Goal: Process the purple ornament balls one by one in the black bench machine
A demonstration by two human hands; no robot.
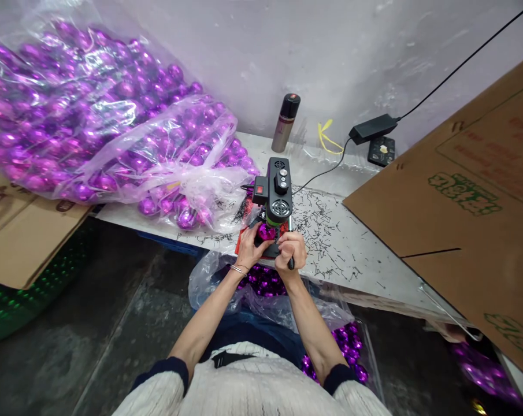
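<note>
My left hand (249, 249) is closed on a shiny purple ball ornament (266, 231), holding it beneath the head of a small black bench machine (279, 188) that looks like a mini drill press. The machine has round vents, silver buttons and a red switch, with a red base partly hidden by my hands. To its right, my right hand (291, 252) is wrapped around a black-tipped lever handle (291, 263). The working tip above the ball cannot be made out. Directly below my hands, a clear plastic bag (203, 286) holds more purple balls (265, 281).
A big clear bag of purple balls (92, 110) fills the left. Behind the machine stand a spray can (286, 122) and a power adapter (373, 128) with its cable. Short black scraps (326, 231) litter the white table (369, 254). A large cardboard box (473, 196) leans in from the right.
</note>
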